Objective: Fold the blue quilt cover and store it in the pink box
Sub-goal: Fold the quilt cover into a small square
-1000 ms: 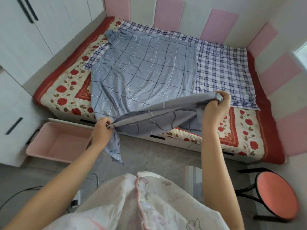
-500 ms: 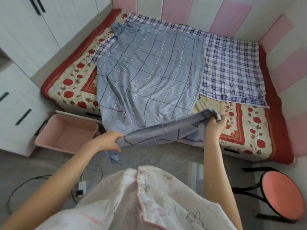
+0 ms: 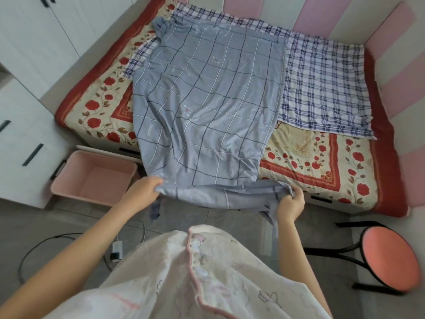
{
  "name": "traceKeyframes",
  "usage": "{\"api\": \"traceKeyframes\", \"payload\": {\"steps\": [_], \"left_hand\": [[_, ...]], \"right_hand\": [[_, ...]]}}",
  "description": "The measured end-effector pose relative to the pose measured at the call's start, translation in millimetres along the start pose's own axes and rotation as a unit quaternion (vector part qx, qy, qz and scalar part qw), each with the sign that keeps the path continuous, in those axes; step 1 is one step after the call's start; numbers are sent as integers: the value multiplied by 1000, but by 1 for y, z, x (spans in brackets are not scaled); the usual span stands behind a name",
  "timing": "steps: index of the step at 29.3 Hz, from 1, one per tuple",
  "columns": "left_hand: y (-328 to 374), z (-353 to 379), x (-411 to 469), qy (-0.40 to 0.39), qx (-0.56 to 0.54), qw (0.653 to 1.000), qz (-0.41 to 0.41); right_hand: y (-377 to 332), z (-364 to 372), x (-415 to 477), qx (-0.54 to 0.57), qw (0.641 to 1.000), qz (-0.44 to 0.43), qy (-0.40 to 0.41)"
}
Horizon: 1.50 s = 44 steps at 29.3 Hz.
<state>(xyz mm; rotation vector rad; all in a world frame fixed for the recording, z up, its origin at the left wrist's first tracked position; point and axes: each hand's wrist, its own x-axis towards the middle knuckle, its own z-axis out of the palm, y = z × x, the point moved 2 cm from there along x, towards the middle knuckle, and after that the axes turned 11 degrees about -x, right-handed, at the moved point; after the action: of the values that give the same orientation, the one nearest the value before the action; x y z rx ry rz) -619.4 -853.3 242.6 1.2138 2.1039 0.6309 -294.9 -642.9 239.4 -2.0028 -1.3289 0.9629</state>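
Note:
The blue quilt cover, grey-blue with a grid of dark and white lines, lies spread lengthways over the bed, and its near end hangs over the bed's front edge. My left hand grips the near left corner. My right hand grips the near right corner, and the edge between them sags a little. The pink box stands open and empty on the floor, left of my left hand, against the bed's front.
A floral red and cream bedspread covers the bed, with a blue plaid cloth at the back right. White wardrobes stand at the left. A round red stool and a black cable are on the floor.
Both hands have pulled the near edge of the quilt cover down and back toward me, from above the bed to its front edge. The cover now lies flatter.

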Motion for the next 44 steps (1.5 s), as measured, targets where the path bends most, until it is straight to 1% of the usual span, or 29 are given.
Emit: {"api": "traceKeyframes", "payload": {"steps": [1,2,3,4,5,6,7,8,9,10,11,13,14,17,18,21,25,27,29,34,36,39,44], "left_hand": [[16,-2,-2,29,-30,998,36],[31,-2,-4,35,-52,996,68],[45,0,-5,33,-63,993,93],[58,4,-5,34,-68,991,114],[68,11,-5,37,-71,988,134],[79,14,-3,43,-70,985,152],[90,16,0,46,-63,984,161],[100,19,2,47,-55,983,169],[109,20,4,50,-45,981,179],[115,21,5,54,-34,980,189],[121,22,5,57,-25,978,197],[129,19,2,78,-20,973,217],[132,16,-1,103,-26,968,229],[135,4,-6,198,-33,950,238],[132,3,-6,221,-34,948,229],[117,4,-2,280,-48,946,157],[82,1,4,346,-98,929,89],[64,-1,6,355,-117,925,72],[55,-2,5,355,-113,925,76],[53,4,3,355,-144,916,123],[51,3,6,340,-149,919,136],[50,5,6,315,-115,922,193],[44,16,-5,305,-56,909,277]], "right_hand": [[-7,1,-3,-17,997,-38,-62],[-15,3,-8,-48,985,-81,-142],[-25,7,-18,-90,962,-130,-225],[-37,12,-32,-147,923,-178,-309],[-47,16,-50,-211,871,-218,-386],[-59,24,-68,-268,820,-258,-434],[-71,33,-87,-310,777,-296,-461],[-79,42,-104,-342,749,-338,-456],[-84,51,-117,-362,734,-388,-423],[-87,58,-123,-377,734,-422,-376],[-91,63,-126,-376,745,-440,-333],[-92,64,-124,-321,781,-452,-288],[-93,63,-121,-284,791,-465,-278],[-104,51,-116,-204,795,-525,-225],[-109,47,-115,-190,797,-534,-210],[-124,37,-118,-162,791,-555,-200],[-137,23,-115,-78,818,-529,-214],[-141,16,-110,-31,827,-520,-211],[-142,12,-104,-1,832,-512,-216],[-134,10,-90,9,842,-497,-209],[-132,11,-84,16,847,-492,-198],[-130,11,-78,35,856,-483,-183],[-128,13,-77,52,864,-463,-190]]}}
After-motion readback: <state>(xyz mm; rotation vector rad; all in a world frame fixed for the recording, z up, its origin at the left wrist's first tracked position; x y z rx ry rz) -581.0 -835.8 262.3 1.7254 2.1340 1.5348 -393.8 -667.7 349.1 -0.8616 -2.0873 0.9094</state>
